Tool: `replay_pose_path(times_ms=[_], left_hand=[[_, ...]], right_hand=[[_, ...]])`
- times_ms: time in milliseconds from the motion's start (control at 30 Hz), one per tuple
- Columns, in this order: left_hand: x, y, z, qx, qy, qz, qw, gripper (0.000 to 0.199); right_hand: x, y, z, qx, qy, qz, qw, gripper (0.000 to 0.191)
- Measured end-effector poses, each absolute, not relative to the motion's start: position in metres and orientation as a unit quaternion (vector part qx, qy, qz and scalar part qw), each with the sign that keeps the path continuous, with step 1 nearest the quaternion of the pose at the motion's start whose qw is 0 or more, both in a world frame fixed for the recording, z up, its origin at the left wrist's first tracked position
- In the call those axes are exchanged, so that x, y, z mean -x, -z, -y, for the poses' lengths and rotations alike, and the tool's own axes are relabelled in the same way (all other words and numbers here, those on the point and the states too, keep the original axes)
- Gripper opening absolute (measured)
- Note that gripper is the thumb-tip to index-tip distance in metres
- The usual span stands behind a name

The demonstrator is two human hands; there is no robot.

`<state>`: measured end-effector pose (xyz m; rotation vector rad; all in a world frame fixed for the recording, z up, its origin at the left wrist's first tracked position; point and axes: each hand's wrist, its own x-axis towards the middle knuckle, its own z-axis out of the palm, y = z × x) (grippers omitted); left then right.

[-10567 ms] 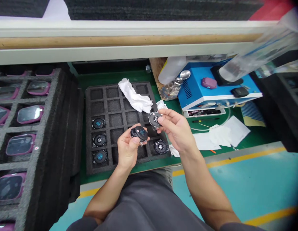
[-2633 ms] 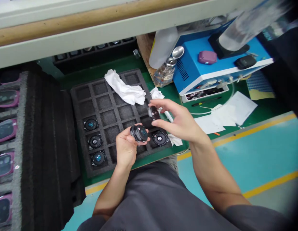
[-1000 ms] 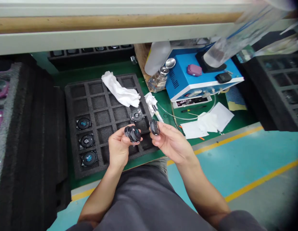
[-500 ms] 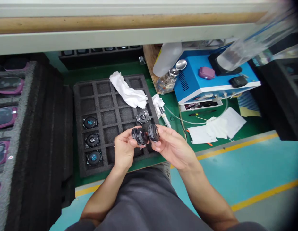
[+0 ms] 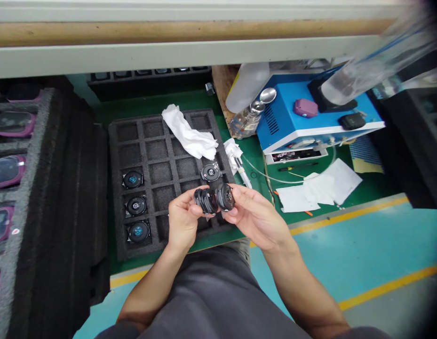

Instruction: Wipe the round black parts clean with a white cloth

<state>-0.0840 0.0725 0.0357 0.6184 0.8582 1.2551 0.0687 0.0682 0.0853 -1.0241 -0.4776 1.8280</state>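
My left hand (image 5: 185,215) is closed round a stack of black round parts (image 5: 205,201), held on edge above the foam tray (image 5: 144,162). Close beside it, my right hand (image 5: 255,214) grips a single black round part (image 5: 225,197) between thumb and fingers, its face tilted towards me. Just beyond the hands, another round part (image 5: 210,172) lies in a tray compartment. Three more (image 5: 137,205) fill compartments in the tray's left column. A crumpled white cloth (image 5: 190,134) lies across the tray's upper right.
Foam trays with purple-rimmed devices (image 5: 14,123) are stacked at the left. At the right stand a blue machine (image 5: 292,117), a glass bottle (image 5: 245,123) and a white bottle (image 5: 248,87). White papers (image 5: 297,197) and a thin tube lie before the machine.
The single round part in my right hand has turned to show more of its face. My left hand still holds its stack in nearly the same place.
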Motion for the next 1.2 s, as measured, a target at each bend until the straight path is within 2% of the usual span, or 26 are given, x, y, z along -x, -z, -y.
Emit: replay_pose_path(times_ms=[1200], left_hand=[[0.0822, -0.0394, -0.0721, -0.264, -0.559, -0.395, 0.679, 0.078]], right_hand=[[-0.0691, -0.0797, -0.0666, 0.425, -0.751, 0.178, 0.473, 0.026]])
